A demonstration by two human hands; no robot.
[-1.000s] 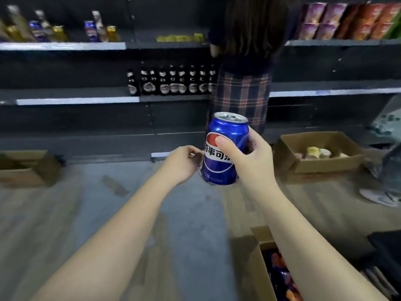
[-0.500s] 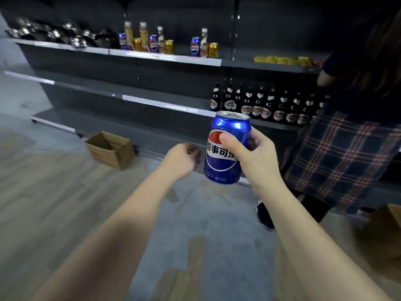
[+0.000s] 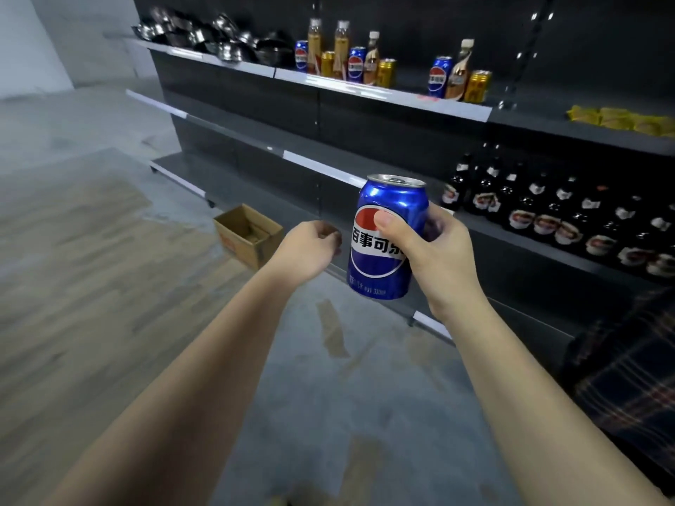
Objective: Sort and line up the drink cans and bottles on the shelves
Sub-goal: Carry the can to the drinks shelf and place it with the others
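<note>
My right hand (image 3: 442,257) grips an upright blue cola can (image 3: 387,239) in front of me, thumb across its logo. My left hand (image 3: 308,250) hovers just left of the can with fingers curled, holding nothing. On the top shelf (image 3: 383,93) stand blue cans (image 3: 356,63), gold cans (image 3: 478,85) and amber bottles (image 3: 460,71) in small mixed groups. The middle shelf (image 3: 328,169) carries several dark bottles (image 3: 540,210) at the right.
Metal bowls (image 3: 215,38) are heaped on the top shelf's left end. Yellow packets (image 3: 621,120) lie at its right end. An open cardboard box (image 3: 248,233) sits on the floor by the bottom shelf. A person in a plaid skirt (image 3: 628,378) stands at the right.
The view has swung left along the shelves, bringing the mixed cans, bottles and bowls into sight. Both hands and the can keep the same pose; the person has shifted to the right edge.
</note>
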